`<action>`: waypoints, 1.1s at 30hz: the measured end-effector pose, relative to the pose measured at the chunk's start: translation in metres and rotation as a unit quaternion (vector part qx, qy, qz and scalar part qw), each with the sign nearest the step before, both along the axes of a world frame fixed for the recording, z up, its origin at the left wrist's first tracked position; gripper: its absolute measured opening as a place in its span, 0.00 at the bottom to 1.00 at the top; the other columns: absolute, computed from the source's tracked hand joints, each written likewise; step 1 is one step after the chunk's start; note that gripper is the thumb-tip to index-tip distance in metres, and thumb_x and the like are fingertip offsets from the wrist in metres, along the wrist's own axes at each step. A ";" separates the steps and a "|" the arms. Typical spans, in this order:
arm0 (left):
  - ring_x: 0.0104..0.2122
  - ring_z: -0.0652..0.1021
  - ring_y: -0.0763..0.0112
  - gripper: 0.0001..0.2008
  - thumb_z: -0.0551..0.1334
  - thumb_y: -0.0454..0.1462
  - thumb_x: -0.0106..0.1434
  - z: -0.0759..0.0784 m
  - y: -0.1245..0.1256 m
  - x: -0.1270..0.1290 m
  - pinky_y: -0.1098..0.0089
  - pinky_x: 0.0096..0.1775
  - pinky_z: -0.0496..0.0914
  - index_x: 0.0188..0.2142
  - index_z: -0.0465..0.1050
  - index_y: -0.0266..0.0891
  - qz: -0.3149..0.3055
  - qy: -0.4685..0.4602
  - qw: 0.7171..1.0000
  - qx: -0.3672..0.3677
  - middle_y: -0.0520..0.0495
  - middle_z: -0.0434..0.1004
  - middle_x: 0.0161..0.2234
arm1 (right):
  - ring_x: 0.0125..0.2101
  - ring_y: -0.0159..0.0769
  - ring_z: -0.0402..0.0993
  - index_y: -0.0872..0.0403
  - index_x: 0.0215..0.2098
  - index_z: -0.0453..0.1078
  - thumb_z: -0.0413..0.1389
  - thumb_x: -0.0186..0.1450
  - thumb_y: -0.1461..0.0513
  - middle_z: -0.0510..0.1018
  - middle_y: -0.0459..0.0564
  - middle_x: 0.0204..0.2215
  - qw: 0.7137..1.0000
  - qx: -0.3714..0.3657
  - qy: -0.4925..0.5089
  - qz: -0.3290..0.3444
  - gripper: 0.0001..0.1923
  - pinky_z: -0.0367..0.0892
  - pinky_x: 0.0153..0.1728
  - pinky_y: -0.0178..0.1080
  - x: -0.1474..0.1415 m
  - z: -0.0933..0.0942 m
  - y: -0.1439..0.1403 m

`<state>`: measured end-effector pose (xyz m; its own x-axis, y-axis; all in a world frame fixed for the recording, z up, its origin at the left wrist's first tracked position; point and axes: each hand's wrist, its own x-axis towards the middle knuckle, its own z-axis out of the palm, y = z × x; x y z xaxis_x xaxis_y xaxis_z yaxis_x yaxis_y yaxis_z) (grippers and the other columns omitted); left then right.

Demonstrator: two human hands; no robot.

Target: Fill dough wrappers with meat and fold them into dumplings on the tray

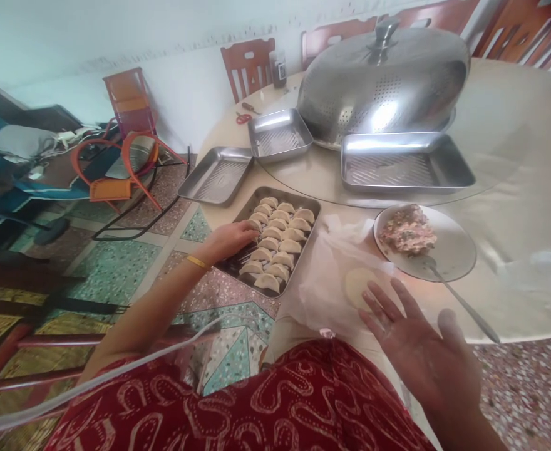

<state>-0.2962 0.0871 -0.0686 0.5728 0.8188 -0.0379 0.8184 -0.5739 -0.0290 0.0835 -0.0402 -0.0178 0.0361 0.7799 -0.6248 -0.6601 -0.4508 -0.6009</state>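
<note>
My left hand [235,240] is over the left side of a metal tray [314,216], its fingers pressed together at a dumpling [255,224]; the fingers partly cover it. Rows of pleated dumplings [283,258] fill much of that tray. My right hand [419,341] is open with the palm up and fingers spread, holding nothing. Close beyond its fingertips, a round dough wrapper [360,285] lies on a thin plastic sheet [315,294]. To the right, a white plate [458,250] bears a mound of minced filling [407,230] and a metal spoon [466,307].
Metal trays stand beyond the dumplings: one at left [219,177], one in the middle [280,138], one at right [397,169]. Behind them is a large perforated metal dome cover [383,88]. Red-handled scissors [243,118] lie near the table's far edge. An orange chair [111,188] stands left.
</note>
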 end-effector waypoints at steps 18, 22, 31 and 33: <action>0.39 0.77 0.62 0.11 0.56 0.34 0.68 0.000 -0.004 0.005 0.64 0.38 0.64 0.48 0.72 0.38 0.016 0.044 0.998 0.041 0.42 0.78 0.42 | 0.60 0.49 0.67 0.44 0.56 0.69 0.50 0.59 0.37 0.73 0.54 0.57 1.000 0.001 -0.001 -0.014 0.34 0.52 0.65 0.62 0.008 -0.006 -0.006; 0.39 0.77 0.62 0.11 0.55 0.34 0.69 -0.001 -0.005 0.006 0.64 0.38 0.64 0.48 0.72 0.37 0.022 0.039 0.998 0.050 0.42 0.78 0.42 | 0.58 0.47 0.68 0.44 0.55 0.70 0.50 0.59 0.38 0.74 0.54 0.57 1.000 0.002 0.007 -0.016 0.33 0.52 0.65 0.60 0.009 -0.008 -0.007; 0.42 0.78 0.60 0.12 0.55 0.39 0.70 0.024 -0.029 -0.011 0.60 0.42 0.65 0.47 0.74 0.39 0.089 -0.052 0.987 0.120 0.42 0.79 0.44 | 0.49 0.47 0.76 0.45 0.53 0.72 0.51 0.60 0.40 0.80 0.55 0.48 1.000 0.019 0.007 -0.013 0.31 0.71 0.52 0.56 0.025 -0.021 -0.014; 0.41 0.78 0.63 0.10 0.55 0.38 0.70 0.030 -0.042 -0.017 0.62 0.43 0.66 0.41 0.75 0.39 0.111 -0.107 0.977 0.150 0.43 0.79 0.41 | 0.44 0.46 0.78 0.43 0.50 0.74 0.53 0.62 0.43 0.82 0.52 0.44 0.998 0.055 0.012 0.000 0.24 0.74 0.48 0.54 0.035 -0.037 -0.022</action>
